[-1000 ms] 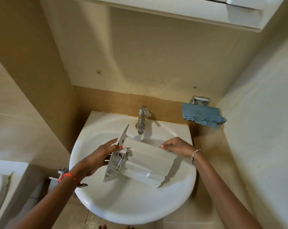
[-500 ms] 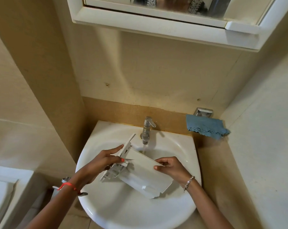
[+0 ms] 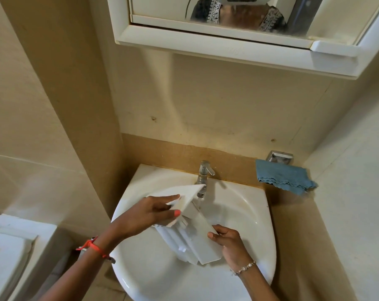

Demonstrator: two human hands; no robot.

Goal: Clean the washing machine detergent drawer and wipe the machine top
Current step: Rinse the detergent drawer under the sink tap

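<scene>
The white plastic detergent drawer (image 3: 202,242) hangs over the white sink (image 3: 260,216), tilted with its front panel up by the chrome tap (image 3: 203,172). My left hand (image 3: 149,213) grips the front panel end. My right hand (image 3: 229,242) holds the drawer's lower right side. A thin stream of water runs from the tap onto the drawer's upper part. The inside of the drawer faces away and is mostly hidden.
A blue cloth (image 3: 286,177) hangs from a chrome holder (image 3: 279,157) on the wall right of the sink. A white mirror cabinet (image 3: 238,46) juts out overhead. A white toilet cistern (image 3: 10,253) stands at lower left.
Both hands turned the drawer from lying across the basin to steeply tilted, front panel raised toward the tap. Water now runs. The camera view tipped upward, showing the cabinet.
</scene>
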